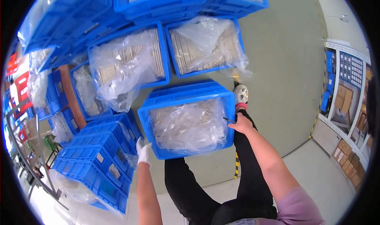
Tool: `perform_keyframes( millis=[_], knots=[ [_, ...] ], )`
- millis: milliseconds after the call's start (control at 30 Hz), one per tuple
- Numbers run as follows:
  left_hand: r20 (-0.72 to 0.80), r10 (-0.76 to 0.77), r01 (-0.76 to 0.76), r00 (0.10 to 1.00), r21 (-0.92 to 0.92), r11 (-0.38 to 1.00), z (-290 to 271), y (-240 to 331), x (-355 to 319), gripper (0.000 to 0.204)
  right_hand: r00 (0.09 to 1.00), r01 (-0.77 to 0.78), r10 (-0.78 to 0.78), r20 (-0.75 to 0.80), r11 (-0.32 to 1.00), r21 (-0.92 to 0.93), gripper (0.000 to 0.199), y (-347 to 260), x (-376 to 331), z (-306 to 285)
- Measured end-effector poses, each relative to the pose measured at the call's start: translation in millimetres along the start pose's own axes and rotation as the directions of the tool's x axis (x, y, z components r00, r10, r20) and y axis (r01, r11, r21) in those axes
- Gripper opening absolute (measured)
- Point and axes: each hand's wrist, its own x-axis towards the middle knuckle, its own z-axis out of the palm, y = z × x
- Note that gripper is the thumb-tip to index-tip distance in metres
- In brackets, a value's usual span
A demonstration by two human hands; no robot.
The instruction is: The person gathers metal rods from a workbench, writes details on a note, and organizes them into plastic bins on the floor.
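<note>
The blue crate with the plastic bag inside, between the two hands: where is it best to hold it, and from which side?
Probably by the rims of its two short ends, coming in from both sides, as the left hand and right hand do now. The blue crate is wide and rectangular, and its middle is filled by the loose plastic bag, which offers no firm hold.

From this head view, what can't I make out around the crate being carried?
- Contents of the blue crate: pale thin parts, blurred under the clear plastic liner.
- Left hand, white-gloved: fingers hidden behind the crate's corner, grip unclear.
- Right hand: fingertips hidden at the crate's rim; the thin dark object by them is too small to identify.
- Shelf boxes: small, bent at the fisheye rim.
</note>
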Motion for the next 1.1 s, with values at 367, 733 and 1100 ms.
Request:
perform_keyframes(
  millis=[367, 733, 1100],
  knots=[
    [-0.053, -0.057, 0.061, 0.997, 0.081, 0.995, -73.5, -77.4, -258.1, 0.04, 0.861, 0.391, -0.364, -0.354, 0.92, 0.004, 0.037, 103.7, -61.9, -222.6],
    [0.039, 0.495, -0.495, 0.868, -0.007, 0.869, 8.5, 100.7, -350.7, 0.024, 0.759, -0.272, 0.104, -0.643, 0.948, -0.168, 0.017, 403.0, -264.2, -336.5],
    [0.357, -0.335, 0.009, 0.872, 0.671, 0.741, 93.6, -82.9, -473.8, 0.053, 0.813, 0.155, -0.291, -0.505, 0.943, -0.294, 0.02, 331.7, -285.3, -432.1]
  ],
)
